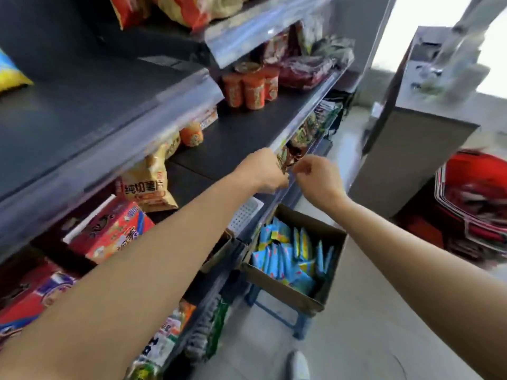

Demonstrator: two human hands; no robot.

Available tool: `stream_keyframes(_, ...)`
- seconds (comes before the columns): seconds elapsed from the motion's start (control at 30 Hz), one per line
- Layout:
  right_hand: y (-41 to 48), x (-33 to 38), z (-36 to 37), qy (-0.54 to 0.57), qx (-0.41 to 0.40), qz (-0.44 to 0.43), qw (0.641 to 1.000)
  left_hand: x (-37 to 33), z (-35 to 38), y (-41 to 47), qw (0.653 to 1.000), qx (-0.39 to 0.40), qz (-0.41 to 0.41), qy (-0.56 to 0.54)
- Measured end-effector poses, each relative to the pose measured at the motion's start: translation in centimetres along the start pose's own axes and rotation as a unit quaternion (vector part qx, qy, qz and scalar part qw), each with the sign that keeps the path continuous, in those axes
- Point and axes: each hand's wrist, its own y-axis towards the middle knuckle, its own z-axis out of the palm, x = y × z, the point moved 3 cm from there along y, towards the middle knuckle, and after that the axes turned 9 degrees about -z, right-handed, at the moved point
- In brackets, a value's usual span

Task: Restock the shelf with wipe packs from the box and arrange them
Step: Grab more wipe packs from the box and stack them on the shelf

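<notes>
An open cardboard box [277,282] stands on a blue stool [277,311] beside the shelf and holds several blue wipe packs [288,250] on edge. Both my arms reach up to the front rail of the middle shelf [247,133], well above the box. My left hand [263,171] has its fingers curled round a dark brown snack pack [288,156] at the rail. My right hand [315,176] is right beside it with curled fingers, its fingertips meeting at the pack's lower corner. Blur hides what they pinch. Neither hand holds a wipe pack.
Orange cups [253,90] and dark bags [304,67] sit on the middle shelf. Chip bags [148,185], a red carton [115,231] and a white basket [244,215] fill the shelf below. Red shopping baskets [474,201] are stacked at the right by a grey counter [406,154].
</notes>
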Motion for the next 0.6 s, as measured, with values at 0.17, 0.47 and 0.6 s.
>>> stream_keyframes(0.17, -0.2, -10.6, 3.4, -0.028, 0.146, 0.101, 0.984, 2.1, 9.4, 7.0, 0.986, 0.113, -0.120, 0.003)
stream_keyframes(0.47, -0.6, -22.2, 10.8, -0.088, 0.335, 0.150, 0.926, 9.9, 20.2, 15.1, 0.968, 0.094, -0.233, -0.020)
stream_keyframes(0.6, -0.7, -25.9, 13.6, -0.085, 0.365, 0.163, 0.913, 11.7, 23.7, 17.5, 0.966, 0.094, -0.238, -0.031)
